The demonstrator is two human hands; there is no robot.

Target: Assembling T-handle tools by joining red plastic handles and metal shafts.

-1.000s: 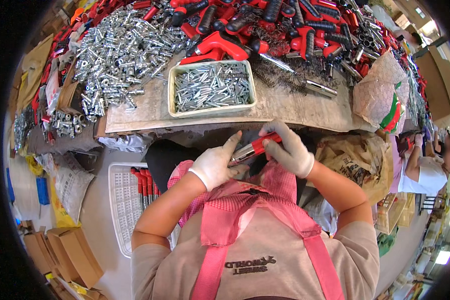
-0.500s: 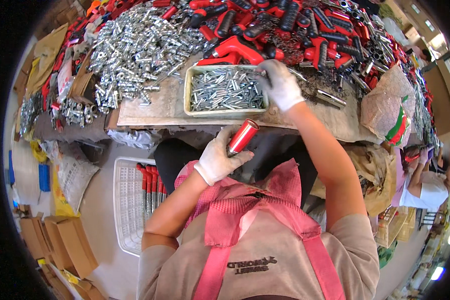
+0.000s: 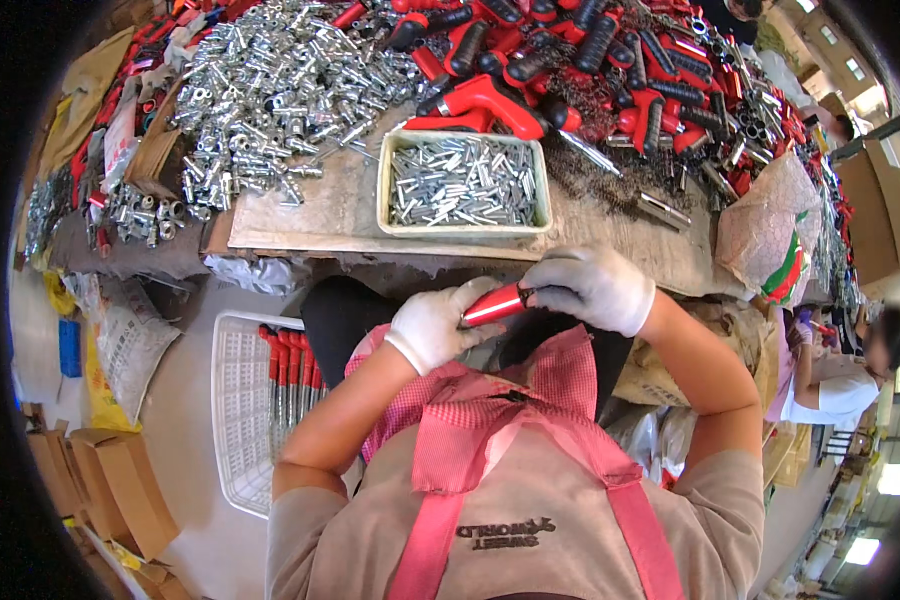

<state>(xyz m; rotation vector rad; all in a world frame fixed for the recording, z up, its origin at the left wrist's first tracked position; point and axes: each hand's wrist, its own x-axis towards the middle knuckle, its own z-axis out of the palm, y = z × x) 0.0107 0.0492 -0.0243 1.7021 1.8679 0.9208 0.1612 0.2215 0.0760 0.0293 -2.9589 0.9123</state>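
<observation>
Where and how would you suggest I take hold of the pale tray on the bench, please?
I'd hold the tray by its left and right walls, coming in from both sides. Red handles crowd its far rim, and its open top, filled with loose metal pins, suggests keeping it level.

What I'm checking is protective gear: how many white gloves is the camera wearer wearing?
2: one on the left hand, holding the shiny red tube; one on the right hand, at its right end.
</observation>
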